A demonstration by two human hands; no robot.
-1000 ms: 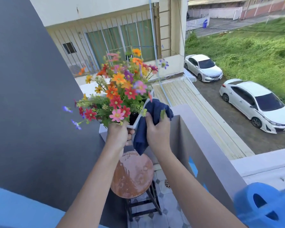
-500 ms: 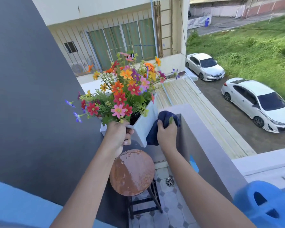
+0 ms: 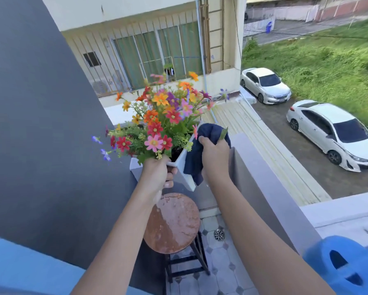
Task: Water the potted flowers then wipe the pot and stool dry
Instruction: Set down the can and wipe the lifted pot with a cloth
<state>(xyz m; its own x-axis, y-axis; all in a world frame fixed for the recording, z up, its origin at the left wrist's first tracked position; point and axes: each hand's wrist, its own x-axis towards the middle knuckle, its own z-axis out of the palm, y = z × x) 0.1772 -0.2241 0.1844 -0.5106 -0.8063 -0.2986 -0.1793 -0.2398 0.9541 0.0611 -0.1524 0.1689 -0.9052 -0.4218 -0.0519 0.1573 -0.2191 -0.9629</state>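
My left hand (image 3: 157,174) grips the near rim of a white square pot (image 3: 184,165) and holds it in the air above the stool. The pot is full of colourful flowers (image 3: 164,116). Against the pot's right side, my right hand (image 3: 214,157) presses a dark blue cloth (image 3: 196,158), which hangs down past the knuckles. Below the pot stands a round brown stool (image 3: 174,224) with a wet, glistening seat and dark legs.
A blue watering can (image 3: 344,265) sits on the grey balcony wall (image 3: 266,188) at the lower right. A dark grey wall (image 3: 40,124) closes the left side. Tiled floor with a drain (image 3: 218,234) lies beside the stool. Cars and grass lie far below.
The pot stays lifted over the stool while my right hand rubs the cloth along its right side; the cloth went down half a second ago and is back up near the rim now.
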